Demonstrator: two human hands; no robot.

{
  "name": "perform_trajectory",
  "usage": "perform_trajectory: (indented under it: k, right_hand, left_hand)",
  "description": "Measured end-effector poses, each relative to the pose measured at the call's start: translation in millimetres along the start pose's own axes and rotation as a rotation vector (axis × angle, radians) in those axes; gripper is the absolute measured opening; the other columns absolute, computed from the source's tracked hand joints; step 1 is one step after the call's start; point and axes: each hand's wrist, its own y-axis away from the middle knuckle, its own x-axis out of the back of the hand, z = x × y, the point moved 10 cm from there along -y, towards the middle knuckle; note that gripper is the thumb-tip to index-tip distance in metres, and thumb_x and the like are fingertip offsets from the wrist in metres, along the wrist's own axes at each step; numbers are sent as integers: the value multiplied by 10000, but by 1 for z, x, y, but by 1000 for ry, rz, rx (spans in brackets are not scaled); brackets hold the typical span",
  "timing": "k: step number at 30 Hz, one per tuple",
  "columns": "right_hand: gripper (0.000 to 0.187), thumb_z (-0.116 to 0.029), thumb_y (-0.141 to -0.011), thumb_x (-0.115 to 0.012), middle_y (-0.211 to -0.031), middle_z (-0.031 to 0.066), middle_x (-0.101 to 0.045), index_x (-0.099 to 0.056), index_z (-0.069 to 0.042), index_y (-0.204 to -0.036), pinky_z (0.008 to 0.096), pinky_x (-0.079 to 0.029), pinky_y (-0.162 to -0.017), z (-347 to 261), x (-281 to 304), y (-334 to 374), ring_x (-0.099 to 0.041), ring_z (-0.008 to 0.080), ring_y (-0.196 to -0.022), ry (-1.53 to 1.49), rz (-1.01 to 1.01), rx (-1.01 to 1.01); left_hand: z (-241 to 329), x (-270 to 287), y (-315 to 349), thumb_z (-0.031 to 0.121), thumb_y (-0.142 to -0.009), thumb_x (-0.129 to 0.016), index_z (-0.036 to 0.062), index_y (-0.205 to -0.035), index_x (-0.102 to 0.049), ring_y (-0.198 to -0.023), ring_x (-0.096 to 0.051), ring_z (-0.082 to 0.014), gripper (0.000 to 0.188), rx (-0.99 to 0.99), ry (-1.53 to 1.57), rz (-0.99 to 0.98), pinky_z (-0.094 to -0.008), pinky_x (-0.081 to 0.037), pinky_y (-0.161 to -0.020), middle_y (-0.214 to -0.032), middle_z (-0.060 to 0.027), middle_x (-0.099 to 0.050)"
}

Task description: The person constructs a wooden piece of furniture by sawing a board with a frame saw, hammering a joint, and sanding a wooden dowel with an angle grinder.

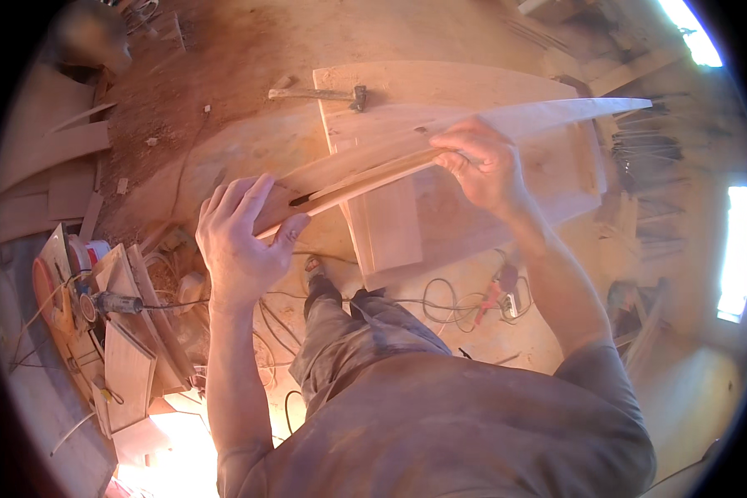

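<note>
A long, pale wooden board (539,119), tapering to a point at its far right end, is held up in front of me. My left hand (245,236) wraps around its near left end, the thumb on the edge facing me and the fingers over the far side. Farther along to the right, my right hand (481,166) is closed on the same board, thumb and fingers pinching its edge. A narrow dark mark or slot shows on the edge between my hands; I cannot tell which. Beneath the board lies a broad wooden panel (473,236), partly hidden by it.
A hammer (357,98) rests on the panel's far left corner. An angle grinder (116,303) lies among wooden offcuts (129,365) at the left. Near my feet, a red power tool (491,299) and loose cables (440,303) lie on the dusty floor. Timber pieces line the right side.
</note>
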Motion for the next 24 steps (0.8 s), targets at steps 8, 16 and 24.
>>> perform_trajectory:
  k: [8, 16, 24]
  right_hand:
    - [162, -42, -837, -787, -850, 78, -675, -740, -15, -990, 343, -499, -694, -3, -7, -5, -615, 241, -777, 34, -31, 144]
    - [219, 32, -789, -770, -848, 89, -655, -729, -19, -997, 341, -505, -706, -1, -10, -6, -622, 251, -803, -24, -19, 75]
    - [132, -17, -809, -787, -823, 55, -684, -735, -10, -930, 301, -499, -680, -56, 59, -24, -639, 170, -775, 27, 172, 113]
  left_hand:
    - [-2, -4, -1, 168, -624, -903, -5, -1087, -707, -947, -660, -315, 531, 14, 15, -12, -418, -492, -846, -1021, -112, -706]
    - [-3, -3, -2, 248, -650, -902, 26, -1088, -719, -951, -661, -287, 524, 27, -21, -23, -413, -489, -836, -1011, -74, -713]
    - [-5, -2, -2, 287, -657, -905, 23, -1114, -709, -959, -663, -286, 563, 13, -42, -23, -410, -488, -852, -1026, -76, -718]
